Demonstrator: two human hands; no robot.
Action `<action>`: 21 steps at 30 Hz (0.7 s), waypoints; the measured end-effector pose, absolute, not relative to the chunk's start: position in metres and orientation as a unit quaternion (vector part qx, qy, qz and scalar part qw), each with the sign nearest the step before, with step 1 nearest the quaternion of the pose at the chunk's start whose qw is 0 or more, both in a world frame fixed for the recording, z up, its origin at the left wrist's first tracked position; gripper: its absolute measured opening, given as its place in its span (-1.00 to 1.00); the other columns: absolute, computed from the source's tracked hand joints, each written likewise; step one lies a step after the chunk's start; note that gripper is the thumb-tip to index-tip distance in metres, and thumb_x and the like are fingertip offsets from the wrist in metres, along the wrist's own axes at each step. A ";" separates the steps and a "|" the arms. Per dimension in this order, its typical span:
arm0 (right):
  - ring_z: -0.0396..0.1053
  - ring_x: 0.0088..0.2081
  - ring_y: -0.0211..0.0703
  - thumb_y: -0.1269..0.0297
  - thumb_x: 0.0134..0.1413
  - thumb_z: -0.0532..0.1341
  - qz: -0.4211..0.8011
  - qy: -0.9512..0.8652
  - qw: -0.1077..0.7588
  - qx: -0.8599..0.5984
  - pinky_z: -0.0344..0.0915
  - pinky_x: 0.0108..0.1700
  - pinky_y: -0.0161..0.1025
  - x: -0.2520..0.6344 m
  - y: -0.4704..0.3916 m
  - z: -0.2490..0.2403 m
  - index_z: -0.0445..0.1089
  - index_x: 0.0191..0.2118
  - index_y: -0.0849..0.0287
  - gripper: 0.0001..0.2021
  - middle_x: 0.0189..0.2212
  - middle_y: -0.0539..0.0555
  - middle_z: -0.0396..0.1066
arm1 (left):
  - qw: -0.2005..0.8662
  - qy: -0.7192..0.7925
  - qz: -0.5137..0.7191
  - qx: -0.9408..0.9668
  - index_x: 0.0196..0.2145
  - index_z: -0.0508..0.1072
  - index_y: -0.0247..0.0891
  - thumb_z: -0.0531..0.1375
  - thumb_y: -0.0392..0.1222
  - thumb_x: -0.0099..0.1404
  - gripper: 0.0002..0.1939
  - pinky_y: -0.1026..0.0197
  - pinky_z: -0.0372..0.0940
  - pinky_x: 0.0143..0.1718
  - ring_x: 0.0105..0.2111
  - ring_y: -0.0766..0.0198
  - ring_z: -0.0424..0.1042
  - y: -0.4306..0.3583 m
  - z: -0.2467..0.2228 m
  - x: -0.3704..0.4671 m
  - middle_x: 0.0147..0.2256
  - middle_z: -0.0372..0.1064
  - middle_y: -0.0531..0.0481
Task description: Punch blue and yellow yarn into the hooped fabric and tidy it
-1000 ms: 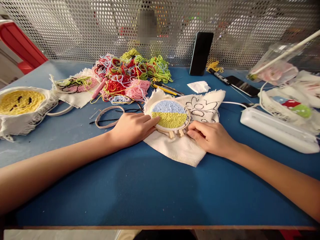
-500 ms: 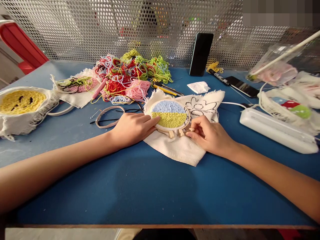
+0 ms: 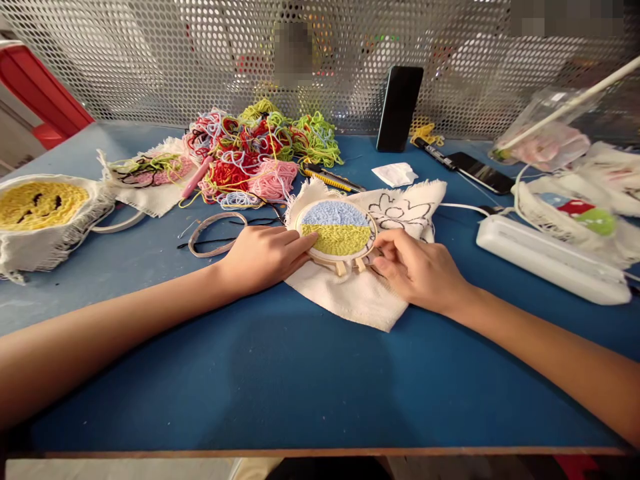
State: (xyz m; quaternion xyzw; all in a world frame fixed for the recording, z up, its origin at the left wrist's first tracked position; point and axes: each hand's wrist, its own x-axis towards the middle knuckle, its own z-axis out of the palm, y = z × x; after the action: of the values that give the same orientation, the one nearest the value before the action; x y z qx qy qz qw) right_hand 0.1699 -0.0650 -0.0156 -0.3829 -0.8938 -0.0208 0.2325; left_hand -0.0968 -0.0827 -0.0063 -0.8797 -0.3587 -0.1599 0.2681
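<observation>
- Well left of the embroidery hoop (image 3: 325, 261) lies a yellow punched-yarn piece (image 3: 45, 203) with black marks, probably set aside to free working room.
- Left of the hoop and farther back, a fringed cloth piece (image 3: 163, 190) bears pink yarn; a pink punch-needle handle (image 3: 197, 179) lies beside it.
- Just left of the hoop, a bare ring (image 3: 213, 253) lies flat near black thread.
- Behind and left of the hoop, a tangled yarn heap (image 3: 250, 147) is likely kept within reach, clear of the hands.
- At the hoop's left rim, the left hand (image 3: 267, 257) grasps that edge, forefinger extended over the yellow yarn, seemingly to stop it turning.
- The hoop lies on the blue surface (image 3: 300, 380), between the hands: right of the left, left of the right. It frames a blue-and-yellow yarn panel (image 3: 337, 230); its clamp lugs (image 3: 341, 268) face the person, easily reached.
- Beyond the hoop's right rim, its cloth (image 3: 350, 293) spreads out, showing a drawn flower (image 3: 400, 212).
- At the hoop's lower right, the right hand (image 3: 420, 270) has bent fingers beside the lugs; whether they pinch anything cannot be told.
- Behind and right of the hoop, a phone (image 3: 400, 110) stands propped, apparently against the perforated panel (image 3: 350, 100).
</observation>
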 end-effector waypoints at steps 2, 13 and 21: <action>0.35 -0.51 -0.27 0.28 0.11 0.07 -0.034 -0.901 0.225 -0.370 0.09 -0.51 -0.33 0.170 -0.065 -0.016 0.26 -0.30 0.16 -0.90 -0.51 -0.04 0.39 | 0.267 -0.359 -0.158 -0.880 -0.12 0.42 -0.22 0.01 -0.13 0.31 -0.72 0.31 0.04 -0.63 -0.58 0.40 0.34 -0.083 -0.006 -0.097 -0.57 0.36 0.10; 0.33 -0.48 -0.26 0.23 0.13 0.05 -0.049 -0.894 0.217 -0.389 0.06 -0.51 -0.31 0.170 -0.066 -0.015 0.23 -0.38 0.16 -0.87 -0.48 -0.02 0.38 | 0.263 -0.361 -0.157 -0.881 -0.12 0.42 -0.22 0.01 -0.12 0.31 -0.72 0.31 0.04 -0.62 -0.57 0.40 0.34 -0.081 -0.007 -0.098 -0.56 0.36 0.09; 0.28 -0.53 -0.29 0.32 0.13 0.05 0.039 -0.903 0.239 -0.355 0.10 -0.51 -0.32 0.172 -0.062 -0.020 0.13 -0.26 0.13 -0.93 -0.47 -0.04 0.32 | 0.255 -0.364 -0.158 -0.882 -0.13 0.42 -0.21 0.01 -0.11 0.31 -0.72 0.31 0.05 -0.62 -0.57 0.40 0.35 -0.082 -0.008 -0.098 -0.56 0.36 0.11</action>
State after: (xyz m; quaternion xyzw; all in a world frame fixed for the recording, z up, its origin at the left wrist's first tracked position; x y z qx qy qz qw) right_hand 0.1718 -0.0619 -0.0198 -0.3549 -0.9031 0.0392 0.2388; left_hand -0.0981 -0.0819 -0.0077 -0.8818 -0.3636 -0.1581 0.2553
